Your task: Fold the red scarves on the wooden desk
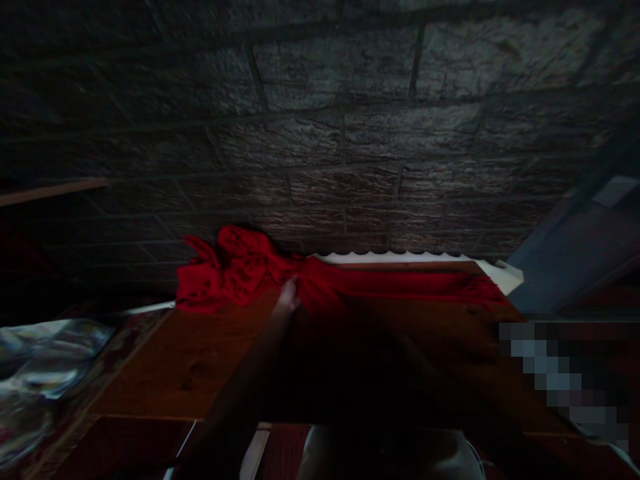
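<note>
One red cloth (245, 267) | wooden table (195, 347) (dim) | block wall (320, 140) behind

Red cloth (240, 270), brown counter (185, 360)
I see the cloth in vivid red, the counter's wood reddish brown with dark knots, the scalloped strip (395, 257) white, and the block wall (300, 137) dark grey in a staggered brick pattern.

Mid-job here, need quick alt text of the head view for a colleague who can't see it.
A left hand touches a red cloth, bunched at left and stretching right along the far side of a wooden table. The right hand is lost in shadow. A dark block wall rises behind.
</note>
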Action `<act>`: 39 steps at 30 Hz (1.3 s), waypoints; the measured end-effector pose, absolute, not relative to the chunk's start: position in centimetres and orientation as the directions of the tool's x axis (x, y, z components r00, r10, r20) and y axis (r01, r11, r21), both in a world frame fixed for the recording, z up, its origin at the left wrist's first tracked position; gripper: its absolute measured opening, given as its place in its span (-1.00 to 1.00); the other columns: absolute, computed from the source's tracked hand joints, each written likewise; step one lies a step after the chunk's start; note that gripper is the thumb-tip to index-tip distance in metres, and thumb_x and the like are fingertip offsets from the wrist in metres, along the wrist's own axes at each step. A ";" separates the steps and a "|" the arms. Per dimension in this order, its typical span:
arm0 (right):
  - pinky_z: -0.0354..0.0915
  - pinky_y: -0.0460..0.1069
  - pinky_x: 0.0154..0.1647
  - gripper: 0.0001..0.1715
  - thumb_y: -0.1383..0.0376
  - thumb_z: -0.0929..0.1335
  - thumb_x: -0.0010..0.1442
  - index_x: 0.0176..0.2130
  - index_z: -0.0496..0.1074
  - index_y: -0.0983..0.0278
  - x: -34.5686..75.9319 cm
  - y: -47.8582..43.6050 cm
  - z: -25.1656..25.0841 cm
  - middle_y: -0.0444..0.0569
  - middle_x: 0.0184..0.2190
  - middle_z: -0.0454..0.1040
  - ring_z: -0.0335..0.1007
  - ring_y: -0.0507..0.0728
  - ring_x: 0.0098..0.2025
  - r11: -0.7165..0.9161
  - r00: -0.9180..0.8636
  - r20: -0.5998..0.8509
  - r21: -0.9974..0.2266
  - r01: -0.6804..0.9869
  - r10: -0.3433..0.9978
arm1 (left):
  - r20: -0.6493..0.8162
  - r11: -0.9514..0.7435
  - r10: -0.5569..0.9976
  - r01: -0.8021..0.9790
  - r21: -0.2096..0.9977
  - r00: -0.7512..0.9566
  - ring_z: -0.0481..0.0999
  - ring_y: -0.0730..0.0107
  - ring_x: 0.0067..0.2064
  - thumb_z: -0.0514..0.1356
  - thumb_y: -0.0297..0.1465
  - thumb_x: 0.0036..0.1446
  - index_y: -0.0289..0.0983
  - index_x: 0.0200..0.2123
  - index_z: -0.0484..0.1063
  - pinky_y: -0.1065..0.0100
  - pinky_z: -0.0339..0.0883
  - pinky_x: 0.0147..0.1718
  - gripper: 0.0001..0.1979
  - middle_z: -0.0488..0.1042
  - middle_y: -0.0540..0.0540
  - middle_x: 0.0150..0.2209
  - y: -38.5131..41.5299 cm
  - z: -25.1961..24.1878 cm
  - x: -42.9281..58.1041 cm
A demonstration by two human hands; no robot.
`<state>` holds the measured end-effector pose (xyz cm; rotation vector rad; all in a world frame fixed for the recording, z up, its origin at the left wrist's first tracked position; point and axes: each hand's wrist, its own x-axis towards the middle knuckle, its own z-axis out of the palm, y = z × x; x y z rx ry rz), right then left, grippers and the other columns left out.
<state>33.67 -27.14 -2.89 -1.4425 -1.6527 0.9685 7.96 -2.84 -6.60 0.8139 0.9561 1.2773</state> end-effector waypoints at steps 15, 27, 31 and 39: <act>0.11 0.19 0.33 -0.39 0.43 0.23 0.26 0.28 0.29 0.32 36.3 -19.7 -1.8 0.22 0.30 0.22 0.14 0.30 0.33 0.206 -0.142 0.179 -0.419 0.884 0.974 | 0.259 -0.164 0.965 0.699 0.696 -0.032 0.43 -0.12 0.16 0.19 -0.51 0.05 -0.14 -0.01 0.53 -0.07 0.14 0.23 -0.58 0.52 -0.22 0.07 -5.1 -4.2 6.1; 0.09 0.30 0.32 -0.01 0.53 0.34 0.10 0.41 0.02 0.13 38.9 -10.9 -3.2 0.22 0.38 0.06 0.04 0.39 0.38 0.394 -0.388 -0.070 0.152 0.906 0.919 | 0.343 -0.565 0.800 0.810 0.156 0.492 -0.23 -0.13 0.45 0.09 0.04 0.22 -0.28 0.42 -0.03 -0.19 -0.40 0.34 -0.15 -0.16 -0.34 0.45 -10.2 -2.7 10.6; 0.19 0.29 0.25 -0.19 0.56 0.12 0.25 0.40 0.07 0.11 41.1 -11.2 -4.2 0.21 0.33 0.18 0.26 0.34 0.26 0.243 -0.257 0.076 0.153 0.958 0.963 | 0.252 -0.488 0.862 0.853 0.183 0.440 -0.21 -0.15 0.45 0.14 0.14 0.11 -0.31 0.43 -0.06 -0.17 -0.35 0.34 0.00 -0.16 -0.38 0.44 -8.0 -3.0 9.6; 0.19 0.15 0.28 -0.20 0.53 0.14 0.24 0.38 0.10 0.09 44.9 -11.1 -5.1 0.08 0.34 0.18 0.17 0.26 0.32 0.053 -0.070 0.145 0.113 0.992 0.987 | 0.124 -0.432 0.901 0.885 0.177 0.415 -0.23 -0.04 0.46 -0.10 0.12 0.27 -0.32 0.43 -0.06 -0.09 -0.25 0.35 -0.14 -0.22 -0.27 0.45 -7.0 -5.6 8.6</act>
